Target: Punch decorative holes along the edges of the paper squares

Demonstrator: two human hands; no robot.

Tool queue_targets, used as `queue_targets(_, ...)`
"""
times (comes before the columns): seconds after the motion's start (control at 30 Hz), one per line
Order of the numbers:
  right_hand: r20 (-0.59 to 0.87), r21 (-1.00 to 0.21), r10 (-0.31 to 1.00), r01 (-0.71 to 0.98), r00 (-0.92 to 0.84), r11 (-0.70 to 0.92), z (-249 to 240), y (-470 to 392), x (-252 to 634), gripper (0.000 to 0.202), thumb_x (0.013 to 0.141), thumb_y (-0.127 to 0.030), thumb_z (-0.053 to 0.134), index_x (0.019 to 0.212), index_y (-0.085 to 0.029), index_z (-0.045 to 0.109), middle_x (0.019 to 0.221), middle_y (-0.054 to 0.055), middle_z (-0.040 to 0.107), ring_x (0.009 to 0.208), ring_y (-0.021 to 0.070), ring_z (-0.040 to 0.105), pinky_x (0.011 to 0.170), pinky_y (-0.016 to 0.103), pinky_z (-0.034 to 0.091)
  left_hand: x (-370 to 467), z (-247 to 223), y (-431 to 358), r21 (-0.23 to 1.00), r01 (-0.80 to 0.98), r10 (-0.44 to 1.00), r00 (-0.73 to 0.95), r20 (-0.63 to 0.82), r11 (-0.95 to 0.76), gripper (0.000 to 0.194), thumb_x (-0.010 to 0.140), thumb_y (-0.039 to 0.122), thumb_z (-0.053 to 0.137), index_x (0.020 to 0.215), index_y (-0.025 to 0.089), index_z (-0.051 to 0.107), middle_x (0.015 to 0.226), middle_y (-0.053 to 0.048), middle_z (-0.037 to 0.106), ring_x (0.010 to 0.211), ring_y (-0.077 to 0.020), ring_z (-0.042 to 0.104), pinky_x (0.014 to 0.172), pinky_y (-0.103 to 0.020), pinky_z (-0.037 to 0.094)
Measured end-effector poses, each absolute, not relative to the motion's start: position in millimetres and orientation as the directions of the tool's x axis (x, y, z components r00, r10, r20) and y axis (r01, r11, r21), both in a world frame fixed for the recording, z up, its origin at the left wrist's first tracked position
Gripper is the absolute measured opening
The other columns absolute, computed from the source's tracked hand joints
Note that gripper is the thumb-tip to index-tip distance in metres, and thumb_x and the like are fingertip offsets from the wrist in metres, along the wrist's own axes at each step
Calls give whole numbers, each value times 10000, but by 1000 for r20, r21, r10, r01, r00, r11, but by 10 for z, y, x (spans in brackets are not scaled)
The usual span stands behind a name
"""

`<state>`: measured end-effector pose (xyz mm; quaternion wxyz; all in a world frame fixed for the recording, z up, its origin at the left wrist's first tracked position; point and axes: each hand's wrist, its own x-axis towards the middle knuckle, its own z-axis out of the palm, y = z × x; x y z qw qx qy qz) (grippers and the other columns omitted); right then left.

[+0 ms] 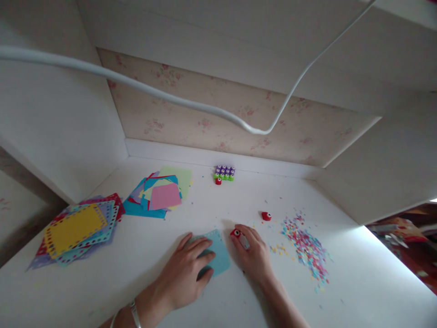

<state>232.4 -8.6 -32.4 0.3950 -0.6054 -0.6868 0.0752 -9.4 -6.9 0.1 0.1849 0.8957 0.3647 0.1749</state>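
My left hand (189, 269) lies with fingers spread over a light blue sheet of paper (220, 257), pressing it to the white tabletop. Along the sheet's far edge runs a row of small punched holes. Just right of the paper, my right hand (254, 255) is closed around a small red craft paper punch (236, 233), its top with a white-ringed button showing between thumb and fingers. Whether the punch touches the paper's edge I cannot tell. A second red punch (266, 216) stands apart, beyond my right hand and to its right.
Purple and green punches (225, 171) stand in rows near the back, with another red punch (218, 181) in front. Plain coloured paper (166, 197) lies at left, beside a pile of hole-edged sheets (77, 228). Confetti (307, 246) is scattered at right. A white cable (205, 107) crosses above.
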Motion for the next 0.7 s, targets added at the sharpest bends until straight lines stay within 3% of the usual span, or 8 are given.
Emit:
queue_targets(0.17, 325, -723, 938, 671, 123, 163, -251, -114, 2320, 211, 930, -345, 576, 1075, -242, 689, 1052, 73, 735, 953, 226, 705, 840, 351, 586, -116, -92, -29, 368, 617, 714, 647, 267, -696, 278, 927, 237, 558, 1178, 289, 668, 1334, -56, 602, 1231, -251, 552, 1116, -530, 349)
queue_targets(0.37, 311, -878, 870, 467, 383, 108, -61, -55, 2896, 287, 873, -398, 645, 1096, -220, 672, 1119, 91, 725, 1002, 237, 710, 913, 398, 576, -202, -307, 103, 279, 683, 732, 572, 369, -675, 315, 925, 360, 590, 1218, 255, 640, 1282, -86, 620, 1167, -281, 582, 1040, -537, 419)
queue_targets(0.5, 315, -852, 811, 524, 493, 13, -46, -25, 3467, 347, 843, -456, 653, 1089, -212, 661, 1066, 100, 741, 975, 251, 719, 908, 425, 569, -219, -358, 132, 292, 679, 735, 572, 365, -673, 289, 916, 348, 603, 1190, 270, 650, 1244, -68, 637, 1145, -271, 590, 1024, -518, 428)
queue_targets(0.7, 278, -785, 848, 616, 452, -71, -207, 68, 3866, 349, 821, -470, 635, 1069, -228, 677, 1038, 97, 750, 957, 269, 724, 881, 421, 562, -208, -323, 129, 317, 677, 744, 556, 371, -664, 260, 905, 329, 615, 1156, 275, 658, 1211, -57, 646, 1119, -266, 601, 1013, -509, 423)
